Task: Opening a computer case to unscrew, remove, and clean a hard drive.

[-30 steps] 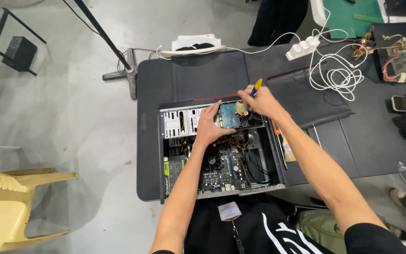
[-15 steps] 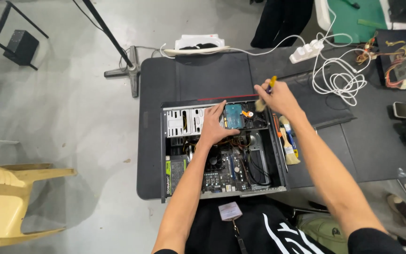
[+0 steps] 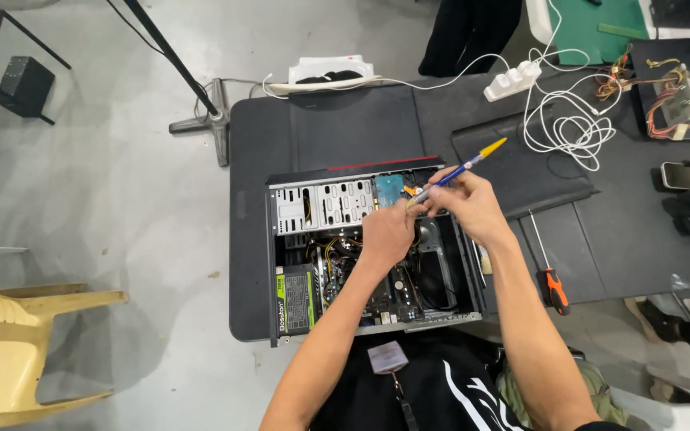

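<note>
With the open PC case flat on the dark table, left hand curls down steadying the blue hard drive in its bay, so I'd keep the right hand's pinched blue-and-yellow screwdriver square on the screw.

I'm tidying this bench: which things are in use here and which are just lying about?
In use:
open black computer case
blue hard drive
blue screwdriver with yellow tip, in the right hand
left hand, on the drive

Lying about:
orange-handled screwdriver
white power strip
coiled white cable
yellow plastic chair
</note>
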